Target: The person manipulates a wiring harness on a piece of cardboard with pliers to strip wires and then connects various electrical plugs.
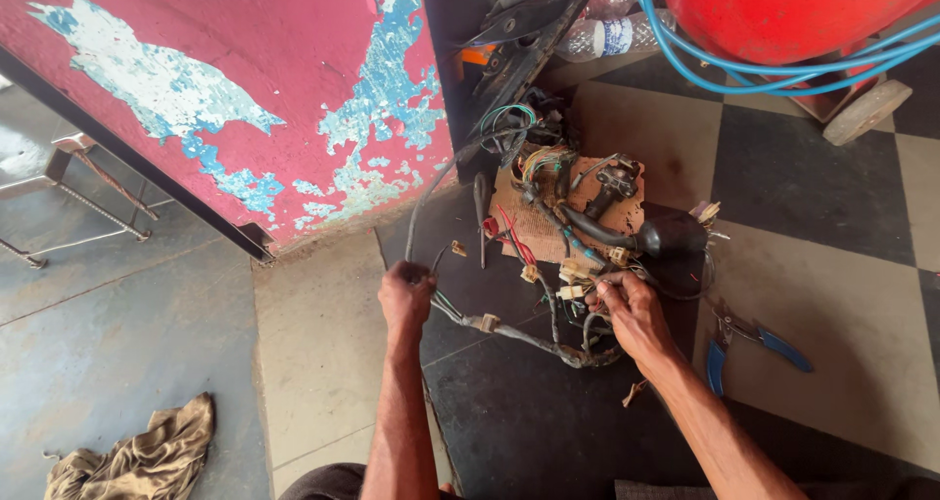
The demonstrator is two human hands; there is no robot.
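Head view: a tangled wiring harness [548, 265] is spread over the checkered floor [832, 294], and everything else is placed against it. The left hand [406, 299] is closed in a fist around the harness's grey taped trunk at its near-left end; the right hand [632, 309] is curled at the near-right side, its fingertips pinching a small cluster of wires and pale connectors [573, 280]. A likely risk is judged to be a thin wire or connector being strained or torn loose if the two hands are pulled apart while loops remain knotted between them. The black rubber boot [671, 234] and the switch part on the cardboard sheet [539, 228], at the far side of the harness, could be dragged along by a snagged loop. Blue-handled pliers [749, 348] lie just right of the harness, within the sweep of the right forearm, and could be knocked. Room is closed off far-left by the peeling pink wall [245, 98] and beyond the harness by a dark machine frame [519, 30] and a red tank [793, 10] with blue hose [725, 64]. Open floor lies to the near-left, towards a crumpled cloth [137, 456], and to the far-right.
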